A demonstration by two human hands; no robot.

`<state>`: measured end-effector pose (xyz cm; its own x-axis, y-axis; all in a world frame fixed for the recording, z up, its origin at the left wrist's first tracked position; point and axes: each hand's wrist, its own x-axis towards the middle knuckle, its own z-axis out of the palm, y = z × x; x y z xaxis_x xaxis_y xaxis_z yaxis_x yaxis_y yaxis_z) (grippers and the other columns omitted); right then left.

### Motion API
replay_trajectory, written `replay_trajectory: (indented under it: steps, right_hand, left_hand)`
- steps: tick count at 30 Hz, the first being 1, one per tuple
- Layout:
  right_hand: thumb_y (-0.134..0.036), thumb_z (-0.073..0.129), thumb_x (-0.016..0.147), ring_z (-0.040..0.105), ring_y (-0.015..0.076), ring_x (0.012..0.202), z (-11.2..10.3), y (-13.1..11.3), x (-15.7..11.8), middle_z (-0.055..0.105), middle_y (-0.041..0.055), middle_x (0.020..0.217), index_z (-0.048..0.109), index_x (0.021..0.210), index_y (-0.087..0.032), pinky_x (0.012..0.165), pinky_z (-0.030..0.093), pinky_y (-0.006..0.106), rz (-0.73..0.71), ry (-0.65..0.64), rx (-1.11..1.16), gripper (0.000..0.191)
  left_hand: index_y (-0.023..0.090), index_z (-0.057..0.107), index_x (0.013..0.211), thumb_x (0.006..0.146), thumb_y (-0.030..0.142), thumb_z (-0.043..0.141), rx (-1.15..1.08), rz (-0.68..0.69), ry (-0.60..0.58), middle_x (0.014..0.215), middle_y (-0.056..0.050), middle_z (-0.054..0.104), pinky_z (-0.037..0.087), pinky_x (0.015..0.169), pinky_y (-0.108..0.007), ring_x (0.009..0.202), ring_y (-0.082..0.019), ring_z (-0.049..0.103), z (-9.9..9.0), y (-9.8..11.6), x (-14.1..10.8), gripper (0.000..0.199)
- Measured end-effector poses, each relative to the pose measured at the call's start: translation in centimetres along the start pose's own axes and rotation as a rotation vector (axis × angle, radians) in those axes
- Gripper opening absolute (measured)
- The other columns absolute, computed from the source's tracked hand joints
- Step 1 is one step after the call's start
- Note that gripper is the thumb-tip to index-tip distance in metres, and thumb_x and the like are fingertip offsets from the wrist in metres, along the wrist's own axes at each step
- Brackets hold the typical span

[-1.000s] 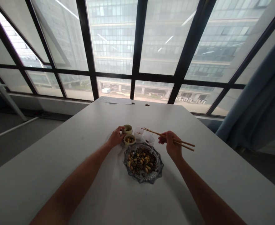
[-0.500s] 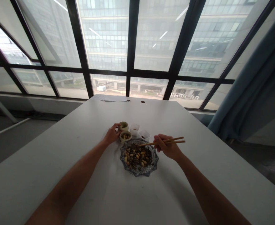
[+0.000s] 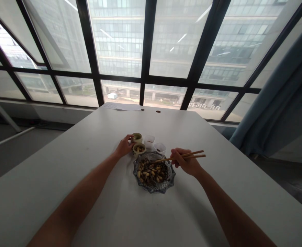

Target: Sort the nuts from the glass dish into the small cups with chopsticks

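Observation:
My right hand (image 3: 184, 161) is closed around a pair of wooden chopsticks (image 3: 194, 155), whose tips reach down among the nuts and seeds in a scalloped glass bowl (image 3: 171, 178). Peanuts and dark striped seeds (image 3: 152, 173) fill the bowl. The fingers of my left hand (image 3: 124, 146) grip the side of a small green-lined cup (image 3: 137, 138) behind the bowl. Right in front of that cup is a second small cup (image 3: 139, 150) with yellowish pieces inside, close by my left hand. The far ends of my left fingers are partly hidden by the cup.
Two small clear plastic cups, a back one (image 3: 149, 141) and a front one (image 3: 160, 148), stand behind the bowl with a few bits inside. Paper sheets (image 3: 122, 106) lie at the far end of the white table (image 3: 109, 212). Windows are beyond; a blue curtain (image 3: 271, 103) hangs right.
The whole view has shifted slightly. The chopstick tips seem to have drawn a little to the right within the bowl. My left hand stays at the green-lined cup.

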<state>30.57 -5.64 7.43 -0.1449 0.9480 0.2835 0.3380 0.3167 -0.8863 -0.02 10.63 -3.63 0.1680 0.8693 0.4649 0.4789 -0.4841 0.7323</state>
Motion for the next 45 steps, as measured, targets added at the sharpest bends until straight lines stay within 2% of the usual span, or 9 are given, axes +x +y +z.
replay_trajectory:
  steps: [3, 7, 13, 18, 23, 29, 31, 35, 45]
  right_hand:
    - [-0.076, 0.060, 0.081, 0.053, 0.0118, 0.036, 0.3, -0.2, -0.1, 0.062, 0.0029, 0.046, 0.066, 0.061, -0.018, 0.034, 0.041, 0.021, 0.038, -0.068, 0.055, 0.062]
    - [-0.079, 0.063, 0.076, 0.051, 0.0117, 0.032, -0.5, -0.8, -0.1, 0.062, 0.0040, 0.043, 0.066, 0.059, -0.017, 0.031, 0.039, 0.021, 0.091, -0.008, 0.137, 0.065]
    - [-0.080, 0.064, 0.073, 0.050, 0.0105, 0.029, -0.1, -0.8, -0.5, 0.061, 0.0030, 0.041, 0.063, 0.057, -0.017, 0.030, 0.038, 0.020, 0.253, -0.207, 0.134, 0.066]
    - [-0.079, 0.063, 0.076, 0.054, 0.0117, 0.035, 1.8, -0.5, -0.3, 0.063, 0.0021, 0.047, 0.064, 0.063, -0.018, 0.034, 0.042, 0.021, 0.147, -0.093, 0.139, 0.062]
    - [-0.080, 0.063, 0.075, 0.054, 0.0115, 0.035, 1.4, -0.4, 0.0, 0.064, 0.0027, 0.048, 0.064, 0.063, -0.018, 0.034, 0.042, 0.021, 0.102, 0.031, 0.161, 0.063]
    - [-0.078, 0.065, 0.075, 0.054, 0.0125, 0.032, 1.8, -1.0, -0.7, 0.064, 0.0028, 0.046, 0.064, 0.063, -0.017, 0.032, 0.041, 0.021, 0.207, -0.228, 0.193, 0.062]
    - [-0.075, 0.066, 0.076, 0.055, 0.0122, 0.033, 2.4, -1.1, -0.8, 0.065, 0.0021, 0.047, 0.065, 0.065, -0.018, 0.033, 0.043, 0.021, 0.227, -0.255, 0.190, 0.058]
    - [-0.071, 0.067, 0.077, 0.055, 0.0118, 0.035, 3.0, -0.6, -0.6, 0.065, 0.0015, 0.050, 0.065, 0.066, -0.018, 0.034, 0.044, 0.021, 0.178, -0.128, 0.175, 0.054]
    - [-0.079, 0.065, 0.075, 0.052, 0.0108, 0.032, 0.5, -0.7, -0.2, 0.062, 0.0038, 0.045, 0.067, 0.061, -0.016, 0.031, 0.039, 0.020, 0.103, 0.115, 0.141, 0.065]
  left_hand:
    - [0.024, 0.058, 0.115, 0.080, 0.031, 0.070, 0.011, 0.005, 0.000, 0.117, -0.009, 0.073, 0.058, 0.086, -0.039, 0.108, -0.025, 0.070, -0.1, 0.1, -0.1, 0.038]
    - [0.024, 0.058, 0.114, 0.079, 0.032, 0.071, 0.018, 0.002, 0.008, 0.118, -0.010, 0.073, 0.058, 0.086, -0.040, 0.108, -0.026, 0.070, -0.1, 0.4, -0.1, 0.038]
    - [0.024, 0.059, 0.114, 0.079, 0.030, 0.072, 0.019, -0.006, 0.014, 0.117, -0.010, 0.073, 0.058, 0.086, -0.039, 0.106, -0.025, 0.070, -0.1, 0.1, 0.0, 0.038]
    - [0.023, 0.060, 0.114, 0.079, 0.032, 0.072, 0.031, 0.000, 0.017, 0.114, -0.009, 0.073, 0.059, 0.085, -0.038, 0.103, -0.024, 0.071, 0.0, -0.1, 0.0, 0.038]
    - [0.024, 0.060, 0.114, 0.079, 0.031, 0.073, 0.029, 0.005, 0.023, 0.116, -0.009, 0.073, 0.059, 0.086, -0.038, 0.103, -0.024, 0.071, 0.0, -0.2, 0.0, 0.039]
    - [0.023, 0.059, 0.114, 0.080, 0.030, 0.072, 0.027, 0.012, 0.027, 0.114, -0.009, 0.074, 0.059, 0.085, -0.038, 0.101, -0.023, 0.071, 0.1, -0.2, 0.0, 0.037]
    - [0.023, 0.059, 0.114, 0.080, 0.030, 0.071, 0.028, 0.017, 0.025, 0.115, -0.009, 0.073, 0.058, 0.084, -0.037, 0.101, -0.023, 0.071, 0.1, -0.2, 0.1, 0.037]
    - [0.023, 0.059, 0.114, 0.080, 0.030, 0.071, 0.026, 0.006, 0.016, 0.115, -0.010, 0.073, 0.059, 0.084, -0.037, 0.101, -0.023, 0.071, 0.0, -0.2, 0.1, 0.037]
    - [0.024, 0.059, 0.114, 0.080, 0.031, 0.073, 0.025, 0.014, 0.016, 0.116, -0.008, 0.073, 0.059, 0.085, -0.037, 0.106, -0.025, 0.071, 0.0, -0.2, 0.0, 0.037]
